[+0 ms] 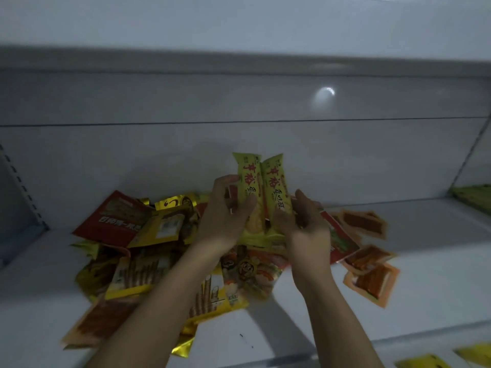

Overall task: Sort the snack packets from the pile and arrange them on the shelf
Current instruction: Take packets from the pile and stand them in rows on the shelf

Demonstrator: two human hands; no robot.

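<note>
Two yellow-green packets [247,181] stand upright, side by side, between a person's hands over a white shelf [425,248]. The left hand [225,216] curls its fingers [225,181] round one packet and the right hand [303,227] grips the other. Below the fingers lies the mixed pile [148,235] (red, gold and yellow wrappers). Orange packets [372,277] lie just right of the right fingers.
</note>
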